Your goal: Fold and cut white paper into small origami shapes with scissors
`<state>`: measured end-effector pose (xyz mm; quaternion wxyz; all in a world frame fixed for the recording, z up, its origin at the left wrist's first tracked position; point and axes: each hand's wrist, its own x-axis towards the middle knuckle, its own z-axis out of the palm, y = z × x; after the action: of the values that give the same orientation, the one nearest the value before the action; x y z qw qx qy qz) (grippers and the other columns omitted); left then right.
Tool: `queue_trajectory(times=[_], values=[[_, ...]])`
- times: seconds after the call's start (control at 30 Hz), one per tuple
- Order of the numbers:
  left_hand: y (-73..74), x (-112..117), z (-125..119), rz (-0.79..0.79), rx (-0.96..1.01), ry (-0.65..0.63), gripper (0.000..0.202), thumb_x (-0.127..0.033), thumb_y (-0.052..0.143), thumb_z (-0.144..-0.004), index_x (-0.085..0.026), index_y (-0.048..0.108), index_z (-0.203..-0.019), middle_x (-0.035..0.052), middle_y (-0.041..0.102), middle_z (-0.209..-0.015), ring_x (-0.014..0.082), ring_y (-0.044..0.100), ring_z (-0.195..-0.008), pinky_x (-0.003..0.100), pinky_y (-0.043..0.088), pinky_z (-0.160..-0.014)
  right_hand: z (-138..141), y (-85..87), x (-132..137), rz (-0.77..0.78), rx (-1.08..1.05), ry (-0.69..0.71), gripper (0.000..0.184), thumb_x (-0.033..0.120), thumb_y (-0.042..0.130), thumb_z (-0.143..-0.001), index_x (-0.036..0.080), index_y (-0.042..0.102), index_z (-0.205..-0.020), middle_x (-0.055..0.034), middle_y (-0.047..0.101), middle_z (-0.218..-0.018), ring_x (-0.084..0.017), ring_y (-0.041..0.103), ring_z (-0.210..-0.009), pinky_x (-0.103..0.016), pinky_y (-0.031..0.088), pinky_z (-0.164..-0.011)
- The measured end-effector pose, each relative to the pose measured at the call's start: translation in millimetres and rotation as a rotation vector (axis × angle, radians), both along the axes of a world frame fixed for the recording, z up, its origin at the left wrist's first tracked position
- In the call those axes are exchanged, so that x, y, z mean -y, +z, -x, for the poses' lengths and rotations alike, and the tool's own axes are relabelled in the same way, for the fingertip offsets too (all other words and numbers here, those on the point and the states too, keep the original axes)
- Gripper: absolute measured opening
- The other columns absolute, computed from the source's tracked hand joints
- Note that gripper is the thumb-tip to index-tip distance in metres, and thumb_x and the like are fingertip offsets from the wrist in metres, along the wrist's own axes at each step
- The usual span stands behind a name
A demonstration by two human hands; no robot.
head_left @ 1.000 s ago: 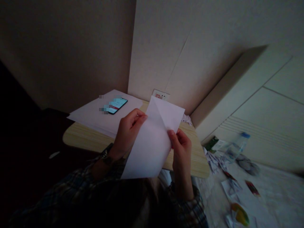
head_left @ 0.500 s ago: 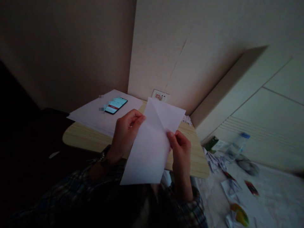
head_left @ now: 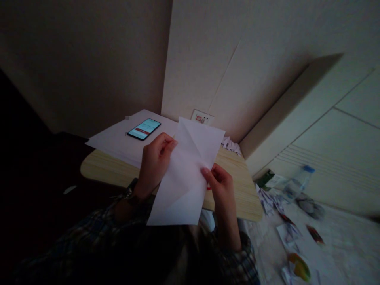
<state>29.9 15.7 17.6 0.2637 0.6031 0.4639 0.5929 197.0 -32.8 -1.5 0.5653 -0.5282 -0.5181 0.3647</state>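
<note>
A white sheet of paper (head_left: 184,182), with a diagonal crease in its upper part, is held up over the small wooden table (head_left: 237,190). My left hand (head_left: 156,162) pinches its left edge between thumb and fingers. On the opposite edge, my right hand (head_left: 221,184) grips the paper with the thumb on top and the fingers curled behind. A bit of something red shows by the right fingers, too little to name. Left of my left hand, a phone (head_left: 144,129) with a lit screen lies on a stack of white paper (head_left: 118,144).
Behind the table, a wall socket (head_left: 202,117) sits low on the wall. Folded paper pieces (head_left: 231,145) lie at the table's back right corner. On the pale surface to the right are a clear bottle with a blue cap (head_left: 308,169) and more folded paper (head_left: 268,200).
Both hands and the paper have shifted slightly left and up in view. A diagonal crease now shows in the paper's lower part. Both hands keep their hold.
</note>
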Motion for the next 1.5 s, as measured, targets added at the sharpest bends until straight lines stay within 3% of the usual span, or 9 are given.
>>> queue_trajectory(times=[0.13, 0.3, 0.43, 0.8, 0.97, 1.17, 1.27, 1.37, 1.5], values=[[-0.3, -0.1, 0.2, 0.01, 0.017, -0.008, 0.016, -0.028, 0.053, -0.082, -0.02, 0.049, -0.068, -0.0069, 0.042, -0.051, 0.01, 0.037, -0.046, 0.024, 0.024, -0.045, -0.8, -3.0, -0.1, 0.022, 0.001, -0.055, 0.045, 0.047, 0.063, -0.077, 0.019, 0.042, -0.049, 0.0068, 0.034, -0.047, -0.008, 0.029, -0.046, -0.022, 0.021, -0.044], [-0.8, -1.4, 0.1, -0.044, 0.047, 0.068, 0.017, -0.026, 0.051, -0.083, -0.02, 0.048, -0.067, -0.0062, 0.044, -0.053, 0.0101, 0.042, -0.049, 0.023, 0.028, -0.046, 1.2, -1.5, 0.6, 0.063, 0.01, 0.066, 0.036, 0.048, 0.064, -0.074, 0.018, 0.052, -0.058, 0.0051, 0.041, -0.055, -0.009, 0.033, -0.052, -0.022, 0.024, -0.048], [-2.9, -2.3, 0.9, -0.055, 0.057, 0.073, 0.018, -0.025, 0.051, -0.084, -0.02, 0.046, -0.067, -0.0061, 0.044, -0.054, 0.01, 0.041, -0.049, 0.024, 0.027, -0.046, 2.6, -2.8, 0.4, 0.066, 0.048, 0.033, 0.044, 0.051, 0.059, -0.078, 0.018, 0.045, -0.052, 0.0055, 0.03, -0.053, -0.009, 0.025, -0.052, -0.024, 0.019, -0.048], [-5.8, -4.3, 5.0, -0.04, 0.08, 0.113, 0.014, -0.026, 0.051, -0.084, -0.02, 0.048, -0.071, -0.0066, 0.042, -0.054, 0.0098, 0.04, -0.048, 0.024, 0.027, -0.045, 1.3, -7.6, -0.7, 0.056, 0.077, 0.102, 0.046, 0.052, 0.054, -0.08, 0.02, 0.041, -0.051, 0.0056, 0.031, -0.053, -0.009, 0.027, -0.051, -0.024, 0.021, -0.048], [-7.6, -3.5, 3.7, -0.058, 0.006, 0.006, 0.015, -0.025, 0.051, -0.084, -0.02, 0.049, -0.07, -0.0068, 0.043, -0.054, 0.0094, 0.039, -0.048, 0.023, 0.027, -0.046, 1.7, -2.4, -2.7, 0.042, -0.012, 0.06, 0.026, 0.044, 0.065, -0.073, 0.019, 0.06, -0.071, 0.0041, 0.051, -0.06, -0.011, 0.042, -0.054, -0.022, 0.03, -0.048], [-5.3, -0.1, 2.2, -0.05, -0.092, -0.096, 0.017, -0.024, 0.05, -0.085, -0.019, 0.048, -0.068, -0.0072, 0.042, -0.053, 0.0088, 0.037, -0.048, 0.023, 0.028, -0.047, -2.4, 2.7, -1.1, -0.168, -0.066, -0.18, 0.037, 0.041, 0.064, -0.079, 0.019, 0.047, -0.055, 0.0073, 0.04, -0.048, -0.008, 0.034, -0.045, -0.022, 0.025, -0.043], [-1.8, 0.4, 5.9, -0.054, -0.099, -0.063, 0.018, -0.026, 0.05, -0.084, -0.019, 0.048, -0.068, -0.0072, 0.04, -0.052, 0.0092, 0.037, -0.047, 0.023, 0.026, -0.047, -4.4, 5.2, -2.4, -0.199, -0.053, -0.139, 0.039, 0.043, 0.054, -0.086, 0.019, 0.052, -0.056, 0.0046, 0.048, -0.052, -0.01, 0.04, -0.048, -0.022, 0.03, -0.046], [1.1, 1.9, 7.1, -0.044, -0.124, -0.103, 0.019, -0.028, 0.051, -0.084, -0.019, 0.049, -0.067, -0.0072, 0.041, -0.052, 0.0095, 0.038, -0.047, 0.024, 0.027, -0.047, -4.8, 12.1, -4.2, -0.183, -0.051, -0.078, 0.019, 0.037, 0.065, -0.077, 0.019, 0.065, -0.081, 0.0026, 0.06, -0.068, -0.01, 0.045, -0.053, -0.022, 0.033, -0.047], [4.5, 6.0, 3.5, -0.031, -0.154, -0.196, 0.019, -0.028, 0.05, -0.084, -0.02, 0.047, -0.067, -0.0074, 0.042, -0.053, 0.009, 0.038, -0.048, 0.023, 0.028, -0.047, -4.5, 21.0, -2.8, -0.207, 0.03, -0.2, 0.036, 0.039, 0.065, -0.078, 0.018, 0.051, -0.053, 0.0071, 0.041, -0.048, -0.007, 0.032, -0.043, -0.022, 0.022, -0.041]])
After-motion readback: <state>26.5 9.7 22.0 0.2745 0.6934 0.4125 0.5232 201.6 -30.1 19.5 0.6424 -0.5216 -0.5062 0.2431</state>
